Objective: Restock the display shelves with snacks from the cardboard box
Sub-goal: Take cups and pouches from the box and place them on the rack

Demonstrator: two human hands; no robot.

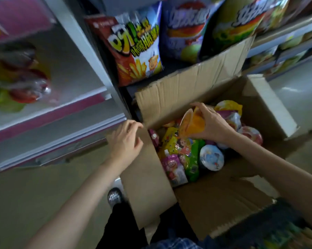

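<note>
An open cardboard box [221, 203] sits on the floor in front of me, filled with several colourful snack packs [180, 151] and round cups [211, 158]. My right hand [213, 123] grips an orange snack cup [192, 124] just above the box's contents. My left hand [126, 139] hovers over the box's left flap [148, 177], fingers loosely curled, holding nothing. A white and pink display shelf [58, 112] stands to the left, with blurred packs on it.
Large snack bags [139, 49] stand on a dark shelf behind the box. More shelves with packs [286, 44] run along the upper right. My shoe [114, 196] rests on the beige floor beside the box.
</note>
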